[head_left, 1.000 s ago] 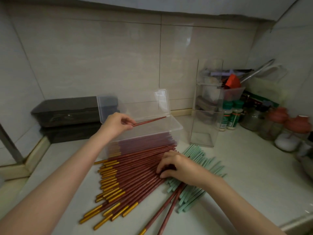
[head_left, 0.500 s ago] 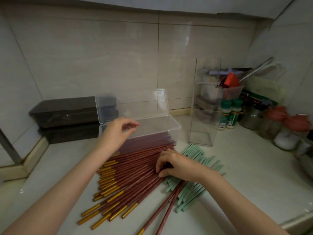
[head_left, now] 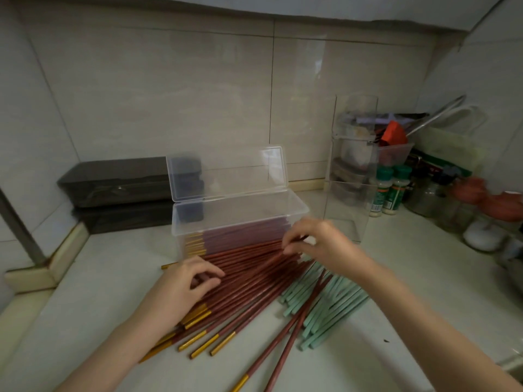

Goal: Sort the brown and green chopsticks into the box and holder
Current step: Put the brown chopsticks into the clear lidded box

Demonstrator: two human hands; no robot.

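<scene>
A pile of brown chopsticks (head_left: 249,281) with gold ends lies on the counter in front of a clear plastic box (head_left: 294,206). The box's lid is up and brown chopsticks lie inside it. Green chopsticks (head_left: 325,304) lie to the right of the pile, with two brown ones across them. My left hand (head_left: 184,281) rests on the brown pile with its fingers curled and apart. My right hand (head_left: 317,241) pinches the tip of a brown chopstick at the far end of the pile. A tall clear holder (head_left: 349,171) stands to the right of the box.
Two dark lidded boxes (head_left: 119,179) are stacked at the back left against the tiled wall. Spice bottles (head_left: 389,190), jars with red lids (head_left: 486,213) and a tub of utensils (head_left: 393,151) crowd the right corner. The counter's front edge (head_left: 509,363) runs at lower right.
My left hand let a brown chopstick go into the box and came back down onto the pile. My right hand rose from the pile and took hold of a brown chopstick's tip.
</scene>
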